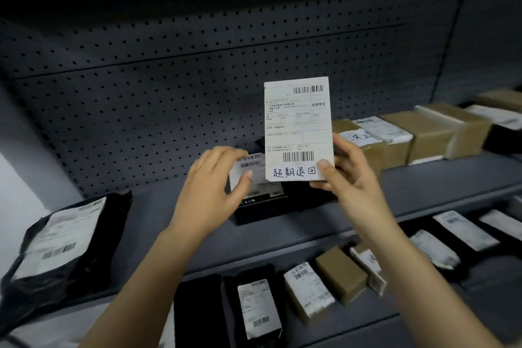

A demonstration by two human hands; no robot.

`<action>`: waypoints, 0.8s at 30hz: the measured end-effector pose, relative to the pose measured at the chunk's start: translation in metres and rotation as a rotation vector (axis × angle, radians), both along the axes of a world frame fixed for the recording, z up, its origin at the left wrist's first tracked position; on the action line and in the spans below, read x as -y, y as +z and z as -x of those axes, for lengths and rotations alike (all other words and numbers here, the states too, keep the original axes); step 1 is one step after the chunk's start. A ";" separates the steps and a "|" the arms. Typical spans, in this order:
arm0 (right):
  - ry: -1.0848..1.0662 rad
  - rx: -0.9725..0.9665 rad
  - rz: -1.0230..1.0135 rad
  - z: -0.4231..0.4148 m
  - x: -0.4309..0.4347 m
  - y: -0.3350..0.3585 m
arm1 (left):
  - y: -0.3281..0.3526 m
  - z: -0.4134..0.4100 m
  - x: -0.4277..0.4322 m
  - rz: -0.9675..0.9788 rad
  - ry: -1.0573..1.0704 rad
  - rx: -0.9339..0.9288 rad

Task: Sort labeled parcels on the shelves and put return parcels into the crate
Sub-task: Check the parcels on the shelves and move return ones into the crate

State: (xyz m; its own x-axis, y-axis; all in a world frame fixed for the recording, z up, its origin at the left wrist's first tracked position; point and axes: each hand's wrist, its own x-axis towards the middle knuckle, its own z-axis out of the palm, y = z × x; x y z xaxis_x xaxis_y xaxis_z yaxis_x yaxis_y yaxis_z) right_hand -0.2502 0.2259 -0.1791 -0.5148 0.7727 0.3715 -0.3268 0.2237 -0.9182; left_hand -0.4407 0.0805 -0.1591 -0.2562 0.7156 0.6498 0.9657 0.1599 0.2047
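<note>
Nearest me, my right hand point(350, 175) pinches the seemingly light, stiff white-labelled flat parcel point(298, 127) by its lower corner; left hand point(214, 175) grips a small white packet point(254, 164).

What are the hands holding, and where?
The right hand pinches the upright white-labelled parcel at its bottom right corner. The left hand grips a smaller labelled parcel by its left edge.

On the upper shelf point(158, 223) bare board runs between the black mailer bag point(73, 237) at the left and the black labelled parcel point(285, 206) in the middle, open back to the pegboard point(141, 99). The left hand point(214, 178) gripping that parcel and the right hand point(347, 172) holding a white parcel point(298, 127) upright fill the air above it. Brown cartons point(423, 135) block the right rear; the lower-shelf parcels point(305, 288) lie closely packed
</note>
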 end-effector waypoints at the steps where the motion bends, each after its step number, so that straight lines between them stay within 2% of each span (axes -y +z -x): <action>1: -0.045 -0.004 -0.009 -0.008 0.005 0.001 | 0.001 -0.002 -0.004 0.001 -0.041 -0.006; 12: -0.564 0.076 0.046 -0.119 0.125 -0.024 | -0.022 -0.070 -0.014 0.000 -0.587 -0.103; 18: -0.851 0.107 0.130 -0.194 0.192 -0.054 | -0.069 -0.151 -0.005 0.055 -0.845 -0.038; 24: -1.070 0.097 0.246 -0.264 0.237 -0.086 | -0.108 -0.236 -0.001 0.152 -1.009 0.010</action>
